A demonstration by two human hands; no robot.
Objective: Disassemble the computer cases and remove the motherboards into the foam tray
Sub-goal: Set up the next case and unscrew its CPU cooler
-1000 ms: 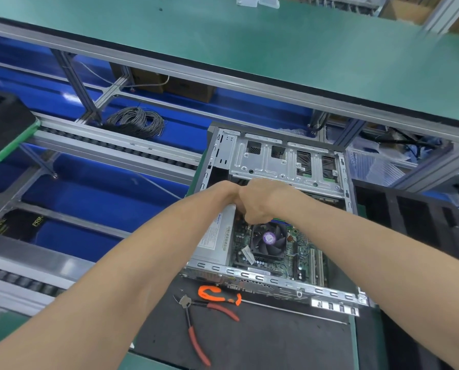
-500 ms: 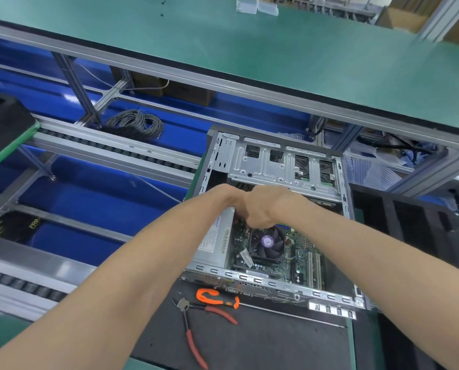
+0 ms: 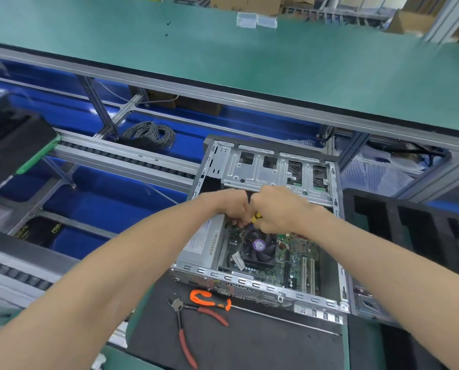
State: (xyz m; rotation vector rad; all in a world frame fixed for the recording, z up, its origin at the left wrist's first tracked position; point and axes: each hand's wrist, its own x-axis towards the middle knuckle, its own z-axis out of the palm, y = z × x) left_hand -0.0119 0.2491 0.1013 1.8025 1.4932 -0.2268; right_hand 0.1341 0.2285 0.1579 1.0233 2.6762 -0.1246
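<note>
Motherboard (image 3: 289,252), seated in open computer case (image 3: 276,166): rigid, light, fragile, best lifted by edges; left hand (image 3: 233,206) and right hand (image 3: 279,212) both pinch a yellow connector (image 3: 256,217).

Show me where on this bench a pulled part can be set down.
Bare black mat lies below the screwdriver and right of the pliers. The green shelf behind the computer case is wide open. Inside the case, both hands crowd the fan.

I see a black mat (image 3: 249,340) on the green bench (image 3: 143,361). On the mat sit the open computer case (image 3: 273,289), red-handled pliers (image 3: 185,340) and an orange-handled screwdriver (image 3: 209,300), the tools just beside the case.
</note>
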